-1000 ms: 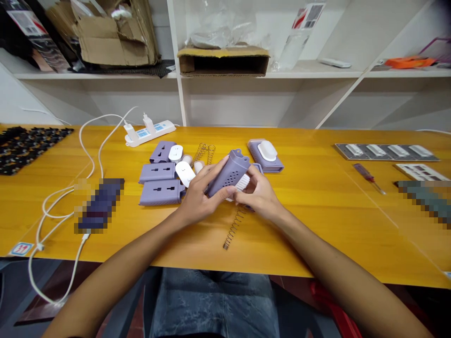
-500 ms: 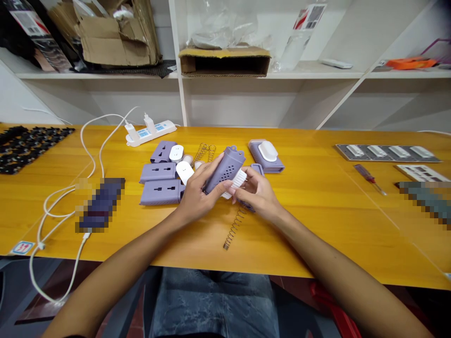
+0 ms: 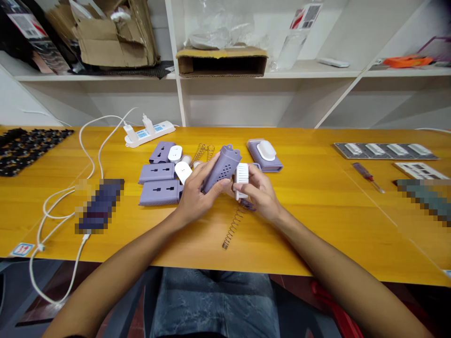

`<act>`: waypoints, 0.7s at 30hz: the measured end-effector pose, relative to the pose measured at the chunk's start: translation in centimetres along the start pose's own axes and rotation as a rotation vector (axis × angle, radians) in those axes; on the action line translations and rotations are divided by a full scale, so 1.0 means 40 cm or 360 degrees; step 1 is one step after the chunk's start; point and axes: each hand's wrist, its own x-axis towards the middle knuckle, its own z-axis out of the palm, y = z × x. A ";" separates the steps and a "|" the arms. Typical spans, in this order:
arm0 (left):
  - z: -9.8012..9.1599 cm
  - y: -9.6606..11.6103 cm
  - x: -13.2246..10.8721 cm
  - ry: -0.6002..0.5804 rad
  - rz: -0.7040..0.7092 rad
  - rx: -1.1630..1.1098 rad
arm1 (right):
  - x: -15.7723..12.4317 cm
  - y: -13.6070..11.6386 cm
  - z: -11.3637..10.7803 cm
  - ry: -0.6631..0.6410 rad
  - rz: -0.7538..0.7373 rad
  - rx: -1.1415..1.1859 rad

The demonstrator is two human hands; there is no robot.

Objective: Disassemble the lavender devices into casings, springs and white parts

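My left hand (image 3: 198, 191) is wrapped round a purple housing (image 3: 222, 168) with small round holes, held tilted above the table. Just right of it, my right hand (image 3: 262, 195) grips a white ribbed piece (image 3: 241, 180) between thumb and fingers. Below the hands a coil spring (image 3: 232, 231) lies on the table. Several purple housings with slots (image 3: 160, 193) lie to the left, beside white oval pieces (image 3: 183, 172). More springs (image 3: 200, 152) lie behind. At the back right a white piece (image 3: 267, 150) rests on a purple housing (image 3: 275, 166).
A phone (image 3: 100, 205) on a white cable and a power strip (image 3: 151, 133) are at the left. On the right lie a metal strip with white pieces (image 3: 384, 150), a screwdriver (image 3: 368, 177) and a dark device (image 3: 426, 199). Shelves (image 3: 310, 74) stand behind.
The white ribbed piece has turned upright and moved slightly right with my right hand, apart from the purple housing. My left hand still holds the housing.
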 end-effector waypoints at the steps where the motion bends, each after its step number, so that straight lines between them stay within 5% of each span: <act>1: 0.000 -0.004 0.000 0.0028 -0.0010 0.0012 | 0.000 -0.001 -0.002 0.0000 -0.0034 -0.0064; 6: -0.005 -0.008 0.002 0.0185 -0.0094 0.0065 | -0.003 -0.002 -0.012 -0.0117 -0.0478 -0.0801; 10: -0.011 0.001 0.008 0.0335 -0.0134 0.0085 | -0.015 0.001 -0.001 -0.0458 -0.0812 -0.1368; 14: -0.011 0.012 0.011 0.0355 -0.0159 0.0044 | -0.029 0.007 0.021 -0.0760 -0.0892 -0.1666; 21: -0.002 0.010 0.001 0.0286 -0.0158 0.0050 | -0.028 0.012 0.015 -0.0832 -0.0877 -0.1877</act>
